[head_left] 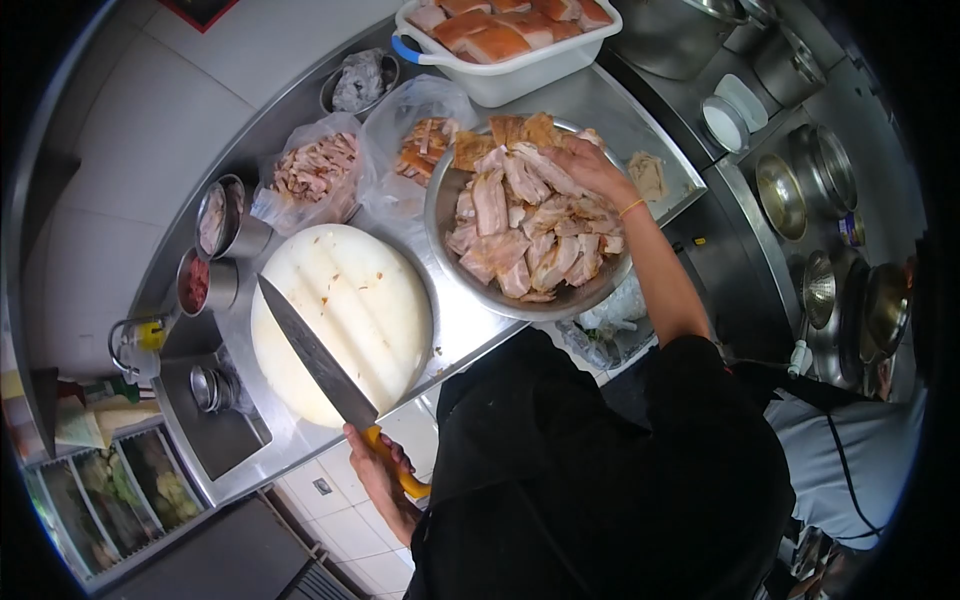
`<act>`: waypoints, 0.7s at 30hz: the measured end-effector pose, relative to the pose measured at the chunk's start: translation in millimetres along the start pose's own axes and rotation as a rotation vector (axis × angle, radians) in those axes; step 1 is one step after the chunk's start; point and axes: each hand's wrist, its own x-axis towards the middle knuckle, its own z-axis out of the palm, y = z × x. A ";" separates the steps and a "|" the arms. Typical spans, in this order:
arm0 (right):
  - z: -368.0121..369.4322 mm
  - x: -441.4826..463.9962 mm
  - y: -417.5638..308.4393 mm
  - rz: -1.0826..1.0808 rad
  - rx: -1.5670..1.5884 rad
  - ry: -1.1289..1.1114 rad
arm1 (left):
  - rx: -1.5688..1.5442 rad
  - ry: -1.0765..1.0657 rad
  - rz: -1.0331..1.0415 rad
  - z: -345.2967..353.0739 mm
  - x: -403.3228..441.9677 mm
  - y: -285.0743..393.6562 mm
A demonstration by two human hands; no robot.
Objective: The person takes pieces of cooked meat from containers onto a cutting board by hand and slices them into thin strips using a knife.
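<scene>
So your left hand is wrapped around the knife by its yellow handle, blade angled over the round white board; can't tell if it's actually touching. Your right hand is on the sliced meat in the steel bowl, but the fingertips are hard to make out, so no clue if you're gripping any. White tub up top is cut off by the frame.

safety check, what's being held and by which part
Left hand: knife, by its yellow handle. Right hand: at the meat in the bowl; grip unclear.
</scene>
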 end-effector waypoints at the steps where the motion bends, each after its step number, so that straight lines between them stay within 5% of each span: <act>1: -1.1 -2.3 -2.2 -0.048 0.040 0.041 | -0.004 0.000 -0.009 -5.5 2.4 -2.2; 4: -12.2 -8.5 -19.1 0.161 -0.029 -0.084 | 0.015 0.001 -0.017 -14.2 3.3 0.4; 13: 5.5 -38.3 -30.6 0.218 0.877 -0.293 | 0.011 -0.060 0.024 -34.3 7.9 -8.0; 16: 13.9 -49.0 -42.3 0.238 0.909 -0.331 | 0.031 -0.066 0.020 -35.9 5.9 -9.4; 19: 36.9 -53.8 -55.4 0.197 0.242 -0.552 | 0.084 -0.069 0.008 -37.6 2.9 -9.5; 21: 79.9 -70.0 -73.5 -0.059 0.409 -0.656 | 0.114 -0.066 -0.010 -40.4 0.1 -8.1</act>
